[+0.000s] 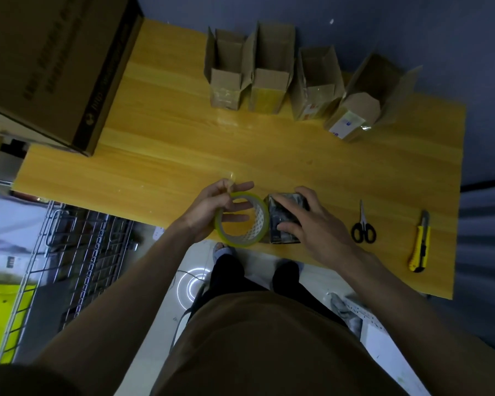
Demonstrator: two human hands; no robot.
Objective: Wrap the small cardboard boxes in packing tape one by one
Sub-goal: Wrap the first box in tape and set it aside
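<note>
Four open boxes [306, 78] stand in a row at the far edge of my desk [183, 155], flaps up, each with shiny tape across its near face; the rightmost leans to the right. At the near edge, my left hand [212, 207] holds the tape roll [242, 220]: the fingers pass through its core and the thumb sits on the yellow-green rim at the top. A loose clear tape end seems to rise past the thumb, but it is too faint for me to be sure. The roll touches the left side of a small dark box [283, 221], already glossy with tape. My right hand [317, 221] grips that box from the right, fingers curled over its top and the thumb pressed on its near face. Scissors [363, 225] with black handles lie to the right of that hand, points away from me, and a yellow knife [419, 242] lies further right, well apart from the boxes. One large carton [55, 61] fills the far left corner of the desk.
</note>
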